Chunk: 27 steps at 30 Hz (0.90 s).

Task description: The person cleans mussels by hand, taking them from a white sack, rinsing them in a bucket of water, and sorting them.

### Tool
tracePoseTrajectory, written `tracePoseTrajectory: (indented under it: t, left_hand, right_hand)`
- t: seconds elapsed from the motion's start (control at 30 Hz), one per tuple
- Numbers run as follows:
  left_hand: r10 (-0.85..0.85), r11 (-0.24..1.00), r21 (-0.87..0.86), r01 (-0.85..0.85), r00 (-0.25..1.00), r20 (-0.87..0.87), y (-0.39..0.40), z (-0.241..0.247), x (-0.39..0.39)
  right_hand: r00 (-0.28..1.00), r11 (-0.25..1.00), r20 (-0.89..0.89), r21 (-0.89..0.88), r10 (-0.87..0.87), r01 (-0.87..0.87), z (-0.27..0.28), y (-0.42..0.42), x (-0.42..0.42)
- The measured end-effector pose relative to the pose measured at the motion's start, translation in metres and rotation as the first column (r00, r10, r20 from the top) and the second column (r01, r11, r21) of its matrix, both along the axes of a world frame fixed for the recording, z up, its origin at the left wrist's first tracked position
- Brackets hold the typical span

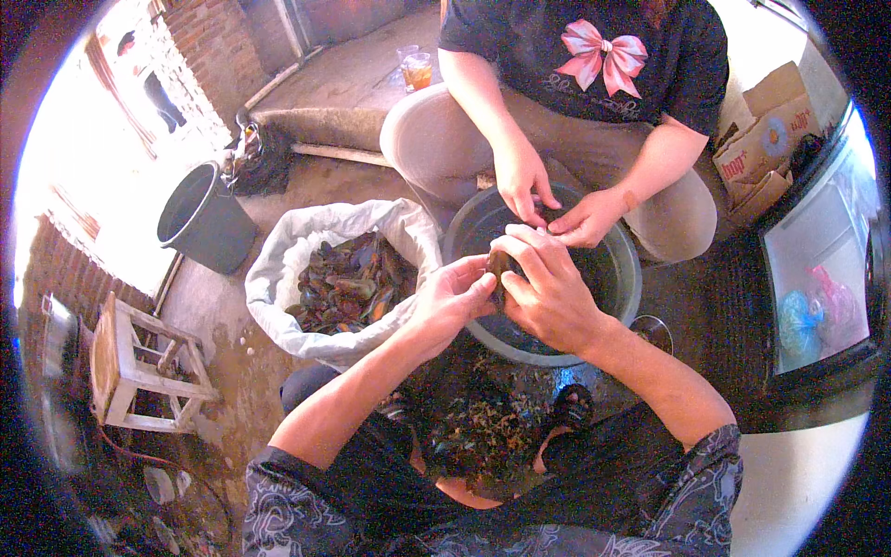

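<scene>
A dark mussel shell [498, 268] is held between my two hands above the near left part of a round plastic tub [630, 278]. My left hand [452, 296] pinches its left side with thumb and fingers. Curled over its right side is my right hand [550, 292], which partly hides it. Just beyond, a co-worker's hands [587, 219] hold something small and dark over the same tub. To the left, an open white sack [268, 299] with a rolled rim is filled with mussels [348, 282]. The tub's contents are mostly hidden and too dark to tell.
Shell scraps and debris [480, 432] lie on the floor between my feet. A dark bucket [209, 223] and an upturned wooden stool [146, 369] are at left. The co-worker sits opposite, near glasses of amber drink [417, 72]. At right are a cardboard box [766, 146] and knotted plastic bags [800, 324].
</scene>
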State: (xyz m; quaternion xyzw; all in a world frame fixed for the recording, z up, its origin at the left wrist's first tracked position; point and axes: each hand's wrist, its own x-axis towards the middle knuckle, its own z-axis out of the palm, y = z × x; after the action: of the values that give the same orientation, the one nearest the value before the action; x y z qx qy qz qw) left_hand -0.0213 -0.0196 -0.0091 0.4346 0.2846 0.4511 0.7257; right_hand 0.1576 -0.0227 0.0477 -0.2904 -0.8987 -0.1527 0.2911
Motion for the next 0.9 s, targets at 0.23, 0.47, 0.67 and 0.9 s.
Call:
tracePoseTrajectory:
  t: [0.23, 0.47, 0.67, 0.9]
  left_hand:
    - [0.063, 0.997, 0.053, -0.058, 0.995, -0.079, 0.001, 0.003, -0.004]
    - [0.197, 0.966, 0.216, -0.138, 0.941, -0.276, 0.0, 0.006, 0.003]
    - [0.247, 0.95, 0.265, -0.164, 0.915, -0.32, 0.001, 0.011, 0.008]
    - [0.369, 0.893, 0.396, -0.213, 0.851, -0.373, 0.003, 0.003, 0.012]
  right_hand:
    - [0.999, 0.999, -0.033, -0.002, -0.034, 0.034, 0.003, -0.003, -0.004]
    - [0.992, 0.979, -0.116, -0.204, -0.046, 0.021, 0.001, -0.003, -0.001]
    - [0.991, 0.96, -0.116, -0.278, -0.067, 0.033, -0.001, 0.001, 0.002]
    - [0.97, 0.879, -0.22, -0.477, -0.104, -0.013, -0.006, 0.004, 0.003]
